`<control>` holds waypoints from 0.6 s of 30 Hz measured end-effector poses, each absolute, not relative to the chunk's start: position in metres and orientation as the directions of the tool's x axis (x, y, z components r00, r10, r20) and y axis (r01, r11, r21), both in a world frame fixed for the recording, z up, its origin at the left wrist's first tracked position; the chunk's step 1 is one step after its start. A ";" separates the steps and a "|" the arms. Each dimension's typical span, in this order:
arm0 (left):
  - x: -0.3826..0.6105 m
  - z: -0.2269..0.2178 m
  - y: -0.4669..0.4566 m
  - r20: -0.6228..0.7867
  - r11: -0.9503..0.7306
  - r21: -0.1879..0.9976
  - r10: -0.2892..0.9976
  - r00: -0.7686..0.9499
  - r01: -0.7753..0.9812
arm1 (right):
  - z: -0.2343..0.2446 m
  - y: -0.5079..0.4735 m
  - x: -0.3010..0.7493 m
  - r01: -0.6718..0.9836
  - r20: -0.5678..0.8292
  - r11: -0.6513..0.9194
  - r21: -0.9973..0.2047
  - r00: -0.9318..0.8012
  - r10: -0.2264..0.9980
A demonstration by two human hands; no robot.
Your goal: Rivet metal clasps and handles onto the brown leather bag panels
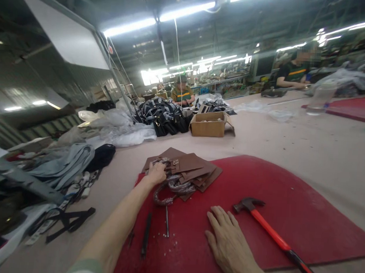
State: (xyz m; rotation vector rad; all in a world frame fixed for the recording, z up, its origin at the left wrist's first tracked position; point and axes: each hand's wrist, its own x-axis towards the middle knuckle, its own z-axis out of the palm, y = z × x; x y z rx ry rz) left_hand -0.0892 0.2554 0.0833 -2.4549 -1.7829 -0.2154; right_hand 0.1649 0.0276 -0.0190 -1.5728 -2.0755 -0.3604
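My left hand (157, 172) reaches to the left side of a pile of brown leather panels (187, 163) with metal fittings. Its fingers curl in at the pile, and what they hold is hidden. Below them lies a curved brown handle (161, 197) in plastic wrap. My right hand (228, 236) rests flat on a red board (265, 185), holding nothing, fingers spread. To its right lies a claw hammer (269, 226) with a red and black handle. A thin metal rod (167, 222) and a dark bar (146, 234) lie on the board between my arms.
Behind the board stand an open cardboard box (208, 125) and heaped black bags (165, 115). Grey straps (64, 165) and clear plastic (124, 131) lie to the left. A plastic jar (320, 99) stands at the far right. Two people sit working farther back. Small white bits dot the board.
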 end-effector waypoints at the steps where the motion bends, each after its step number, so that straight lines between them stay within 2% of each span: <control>1: -0.088 0.086 0.258 0.159 -0.315 -0.004 0.937 0.311 0.949 | -0.017 0.027 0.164 0.952 0.524 0.290 -0.101 -0.197 0.829; 7: -0.077 0.110 0.225 0.167 -0.424 0.013 0.894 0.416 0.906 | 0.001 0.020 0.158 0.940 0.386 0.241 -0.241 -0.135 0.913; 10: -0.064 0.109 0.166 0.305 -0.565 0.089 0.800 0.517 0.820 | 0.000 0.021 0.158 0.922 0.379 0.193 -0.335 -0.055 0.924; 14: -0.037 0.079 0.061 0.404 -0.722 0.158 0.670 0.623 0.674 | -0.008 0.022 0.163 0.838 0.434 0.156 -0.523 0.105 0.895; 18: -0.007 0.034 -0.024 0.391 -0.713 0.197 0.686 0.613 0.672 | -0.011 0.024 0.171 0.696 0.459 0.210 -0.686 0.190 0.868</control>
